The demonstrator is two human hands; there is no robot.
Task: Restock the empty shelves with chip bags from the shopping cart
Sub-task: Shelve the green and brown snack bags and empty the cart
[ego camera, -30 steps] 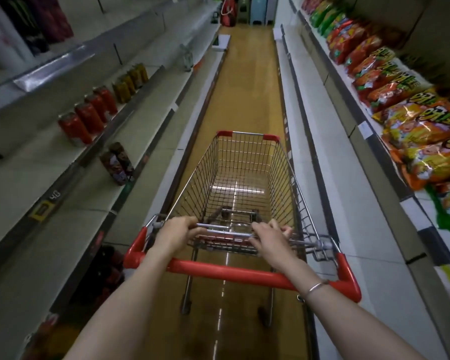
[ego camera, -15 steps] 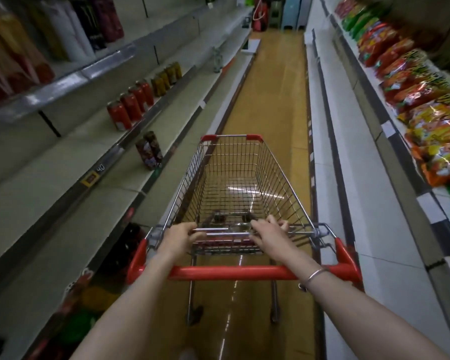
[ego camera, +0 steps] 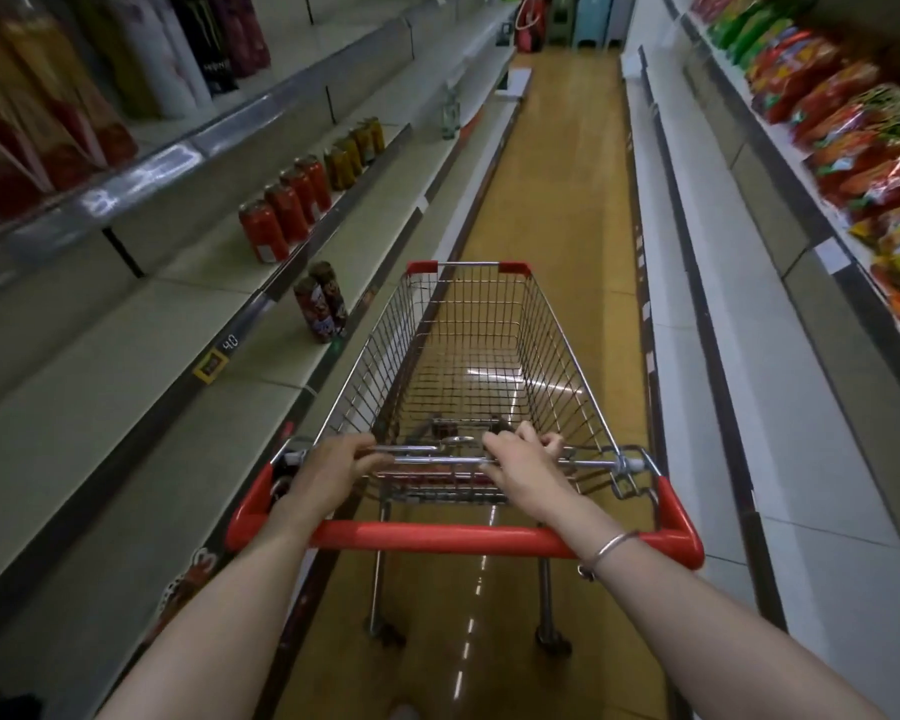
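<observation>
- The shopping cart (ego camera: pixel 385 324) is seen in the middle of a narrow aisle, pointing away from the camera along the yellow floor (ego camera: pixel 552 200).
- The left hand (ego camera: pixel 333 472) is clamped on the thin metal bar (ego camera: pixel 437 461) at the rear of the basket, with the fingers curled over it.
- The right hand (ego camera: pixel 528 467) is clamped on the same bar, a little apart from the left one. A silver bracelet (ego camera: pixel 606 550) is worn on its wrist.
- Both forearms are stretched over the red handle (ego camera: pixel 437 537), which lies nearer the camera than the gripped bar.
- The floor is seen through the wire bottom of the basket.
- The chip bags (ego camera: pixel 853 132) are lined up on the upper shelf at the right of the aisle, in red, orange, yellow and green packs, well apart from the cart.
- Bare white shelves (ego camera: pixel 739 314) are stepped below the chip bags, just beside the cart's right side.
- On the left, grey shelves (ego camera: pixel 100 345) are stepped in the same way.
- A row of red cans (ego camera: pixel 281 220) is stood upright on a middle left shelf, followed further back by darker yellowish cans (ego camera: pixel 357 148).
- Two dark cans (ego camera: pixel 320 304) are stood on the shelf below, near the cart's front left corner.
- A yellow-framed price tag (ego camera: pixel 211 363) is fixed on a left shelf edge.
- Tall bottles (ego camera: pixel 178 44), blurred, are ranged on the top left shelf.
</observation>
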